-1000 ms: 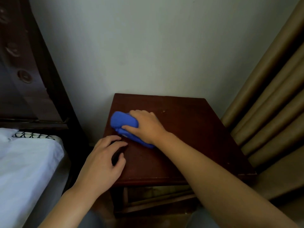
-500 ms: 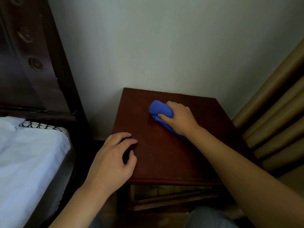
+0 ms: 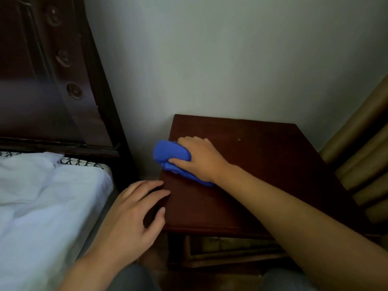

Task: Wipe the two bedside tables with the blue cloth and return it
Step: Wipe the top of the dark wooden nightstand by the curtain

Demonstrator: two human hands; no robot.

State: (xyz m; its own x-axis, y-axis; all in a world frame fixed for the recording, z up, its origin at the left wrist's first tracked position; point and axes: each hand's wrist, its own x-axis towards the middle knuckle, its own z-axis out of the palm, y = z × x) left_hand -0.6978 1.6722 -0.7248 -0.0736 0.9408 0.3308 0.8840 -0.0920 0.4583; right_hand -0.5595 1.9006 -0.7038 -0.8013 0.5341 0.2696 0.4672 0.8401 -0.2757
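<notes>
Blue cloth (image 3: pixel 171 156) swept from desk (image 3: pixel 262 164) centre back to left edge; right hand (image 3: pixel 199 158) grips it. Left hand (image 3: pixel 134 215) relaxed, fingertips on desk edge. Wiping ongoing.

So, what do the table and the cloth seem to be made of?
Table: probably wood with a dark reddish-brown, slightly glossy finish; faint sheen and a moulded front edge. Cloth: soft blue fabric, matte, possibly microfibre; it bunches in folds under the right hand.

No legible text anywhere.
</notes>
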